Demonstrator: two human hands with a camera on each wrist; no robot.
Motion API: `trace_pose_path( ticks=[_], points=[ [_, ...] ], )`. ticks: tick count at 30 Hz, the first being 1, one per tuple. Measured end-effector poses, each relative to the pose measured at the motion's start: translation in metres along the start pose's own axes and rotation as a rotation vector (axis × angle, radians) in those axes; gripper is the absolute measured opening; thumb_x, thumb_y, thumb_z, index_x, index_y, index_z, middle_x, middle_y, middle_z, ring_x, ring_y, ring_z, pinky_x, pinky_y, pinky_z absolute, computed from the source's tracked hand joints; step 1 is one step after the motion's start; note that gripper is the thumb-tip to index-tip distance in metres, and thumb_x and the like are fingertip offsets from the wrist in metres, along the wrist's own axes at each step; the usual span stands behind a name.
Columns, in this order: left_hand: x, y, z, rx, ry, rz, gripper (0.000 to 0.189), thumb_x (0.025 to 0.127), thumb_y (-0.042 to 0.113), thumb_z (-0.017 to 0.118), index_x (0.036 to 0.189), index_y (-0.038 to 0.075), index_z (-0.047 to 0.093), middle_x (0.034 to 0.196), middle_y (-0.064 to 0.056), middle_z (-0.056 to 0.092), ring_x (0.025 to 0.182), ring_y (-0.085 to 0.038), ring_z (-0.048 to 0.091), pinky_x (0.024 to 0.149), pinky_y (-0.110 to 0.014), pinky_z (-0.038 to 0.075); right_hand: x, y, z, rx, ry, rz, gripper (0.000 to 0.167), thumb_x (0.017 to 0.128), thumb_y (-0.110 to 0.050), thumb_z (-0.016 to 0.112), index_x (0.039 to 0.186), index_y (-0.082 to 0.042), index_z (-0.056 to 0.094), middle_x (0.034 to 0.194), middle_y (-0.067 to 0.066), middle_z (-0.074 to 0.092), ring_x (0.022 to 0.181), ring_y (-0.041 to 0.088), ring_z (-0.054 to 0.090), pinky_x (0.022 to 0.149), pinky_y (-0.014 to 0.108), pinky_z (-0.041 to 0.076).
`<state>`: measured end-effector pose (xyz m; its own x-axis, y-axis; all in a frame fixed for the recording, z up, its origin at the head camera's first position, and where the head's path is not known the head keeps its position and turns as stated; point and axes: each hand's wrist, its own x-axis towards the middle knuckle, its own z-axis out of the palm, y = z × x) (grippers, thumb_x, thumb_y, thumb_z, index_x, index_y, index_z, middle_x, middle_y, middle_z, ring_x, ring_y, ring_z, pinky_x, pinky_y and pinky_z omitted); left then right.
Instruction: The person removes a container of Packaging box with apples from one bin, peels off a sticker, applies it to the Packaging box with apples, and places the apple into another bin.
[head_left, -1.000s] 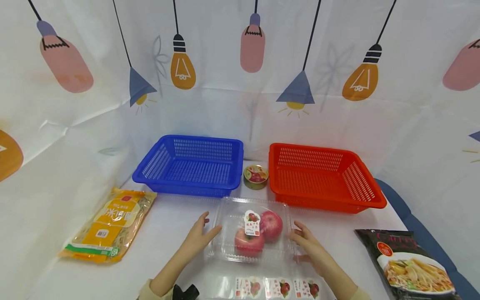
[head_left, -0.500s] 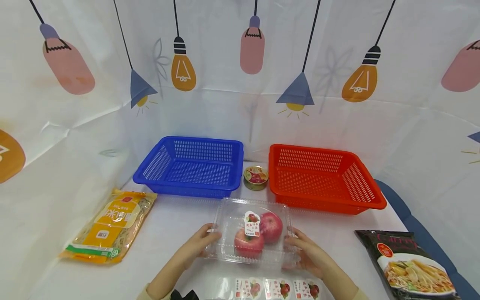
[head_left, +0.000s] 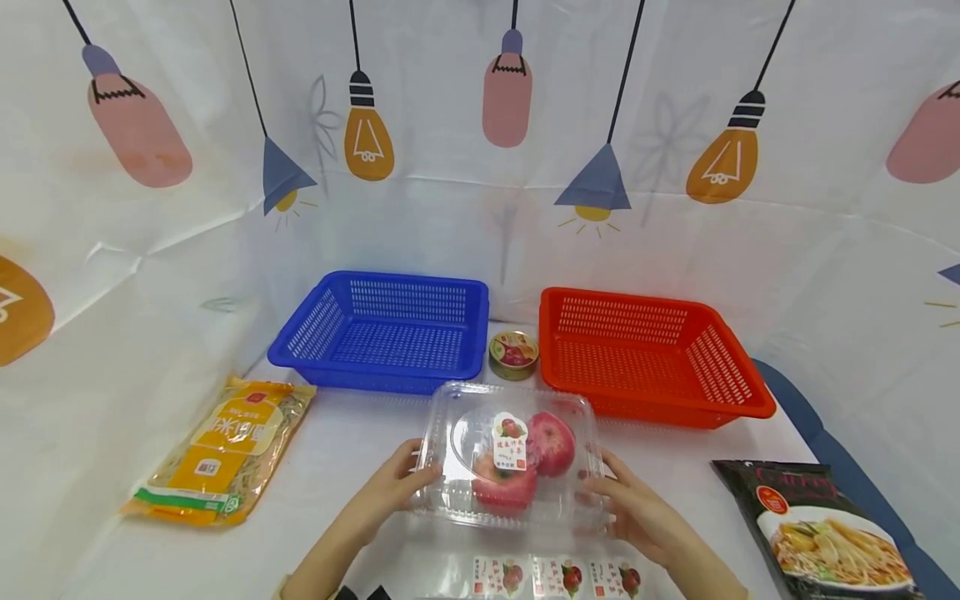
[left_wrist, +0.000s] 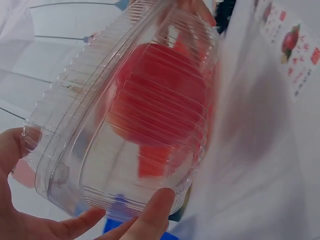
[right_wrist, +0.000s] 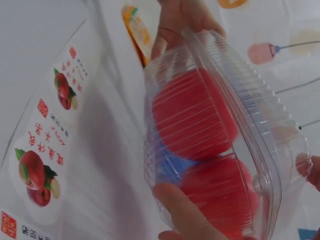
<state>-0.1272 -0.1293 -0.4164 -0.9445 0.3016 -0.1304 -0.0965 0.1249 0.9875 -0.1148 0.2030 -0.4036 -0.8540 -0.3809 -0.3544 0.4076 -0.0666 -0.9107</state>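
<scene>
A clear plastic clamshell box (head_left: 457, 492) with an apple label (head_left: 511, 442) on its lid is held between both hands. Two red apples (head_left: 551, 444) lie inside it. My left hand (head_left: 393, 486) grips its left side, thumb on top and fingers under the edge; in the left wrist view, fingertips (left_wrist: 160, 202) press the ribbed wall. On the opposite side my right hand (head_left: 637, 504) grips the box likewise, its fingers (right_wrist: 185, 212) against the wall in the right wrist view. Both wrist views show the box raised over the white table.
Behind the box stand a blue basket (head_left: 375, 379) and a red basket (head_left: 637, 404), with a small round can (head_left: 513, 356) between them. A yellow noodle bag (head_left: 225, 450) lies left, a black noodle bag (head_left: 825, 533) right. An apple sticker sheet (head_left: 555, 575) lies in front.
Both hands have closed in from the sides and taken hold of the clamshell box. It has come up off the table, appearing slightly larger and tilted now. Baskets and bags stay put.
</scene>
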Motion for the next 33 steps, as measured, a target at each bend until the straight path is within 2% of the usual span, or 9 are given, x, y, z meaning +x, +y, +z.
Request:
trace_pose_path(
  ticks=[7, 11, 17, 21, 26, 30, 33],
  points=[
    [-0.003, 0.018, -0.007, 0.029, 0.054, 0.063, 0.049, 0.091, 0.025, 0.056, 0.129, 0.001, 0.039, 0.123, -0.026, 0.048, 0.102, -0.030, 0.055, 0.073, -0.039, 0.052, -0.003, -0.020, 0.006, -0.058, 0.013, -0.026, 0.073, 0.095, -0.031, 0.046, 0.148, -0.012, -0.002, 0.145, 0.030, 0.018, 0.122, 0.037, 0.043, 0.089, 0.050, 0.046],
    [-0.002, 0.027, -0.012, 0.045, 0.100, 0.069, 0.046, 0.091, 0.027, 0.055, 0.127, 0.002, 0.043, 0.122, -0.024, 0.049, 0.101, -0.029, 0.056, 0.071, -0.037, 0.052, -0.001, -0.029, 0.012, -0.066, 0.034, -0.029, 0.072, 0.095, -0.033, 0.046, 0.148, -0.013, 0.001, 0.144, 0.028, 0.023, 0.119, 0.033, 0.047, 0.089, 0.048, 0.046],
    [-0.003, 0.034, -0.016, 0.049, 0.158, 0.072, 0.042, 0.092, 0.024, 0.053, 0.126, 0.001, 0.045, 0.118, -0.020, 0.050, 0.099, -0.027, 0.055, 0.073, -0.038, 0.051, 0.002, -0.038, 0.020, 0.013, 0.019, -0.023, 0.070, 0.096, -0.030, 0.044, 0.148, -0.015, 0.000, 0.144, 0.029, 0.019, 0.114, 0.031, 0.051, 0.091, 0.053, 0.044],
    [-0.003, 0.036, -0.020, 0.064, 0.173, 0.113, 0.040, 0.095, 0.023, 0.049, 0.127, -0.001, 0.045, 0.120, -0.021, 0.050, 0.104, -0.030, 0.052, 0.080, -0.042, 0.050, 0.004, -0.043, 0.023, 0.058, 0.011, -0.034, 0.068, 0.095, -0.026, 0.043, 0.148, -0.015, 0.002, 0.140, 0.024, 0.027, 0.110, 0.030, 0.053, 0.088, 0.054, 0.045],
    [0.000, 0.037, -0.028, 0.062, 0.202, 0.145, 0.038, 0.097, 0.023, 0.042, 0.127, 0.001, 0.047, 0.125, -0.021, 0.050, 0.108, -0.032, 0.050, 0.078, -0.036, 0.047, 0.007, -0.048, 0.026, 0.082, 0.004, -0.048, 0.068, 0.094, -0.025, 0.044, 0.147, -0.014, 0.003, 0.129, 0.014, 0.040, 0.109, 0.030, 0.052, 0.088, 0.055, 0.045],
    [0.007, 0.035, -0.040, 0.050, 0.282, 0.142, 0.040, 0.098, 0.027, 0.041, 0.128, 0.000, 0.045, 0.126, -0.020, 0.049, 0.105, -0.030, 0.052, 0.077, -0.031, 0.049, 0.011, -0.053, 0.029, 0.081, 0.017, -0.059, 0.068, 0.093, -0.025, 0.044, 0.147, -0.015, 0.005, 0.125, 0.011, 0.043, 0.106, 0.029, 0.054, 0.088, 0.055, 0.045],
    [0.014, 0.032, -0.052, 0.028, 0.405, 0.119, 0.045, 0.098, 0.030, 0.044, 0.131, -0.001, 0.039, 0.129, -0.020, 0.044, 0.108, -0.029, 0.050, 0.080, -0.027, 0.049, 0.015, -0.056, 0.030, 0.076, 0.023, -0.067, 0.068, 0.092, -0.024, 0.044, 0.148, -0.015, 0.006, 0.127, 0.012, 0.040, 0.105, 0.028, 0.054, 0.087, 0.055, 0.045]
  ],
)
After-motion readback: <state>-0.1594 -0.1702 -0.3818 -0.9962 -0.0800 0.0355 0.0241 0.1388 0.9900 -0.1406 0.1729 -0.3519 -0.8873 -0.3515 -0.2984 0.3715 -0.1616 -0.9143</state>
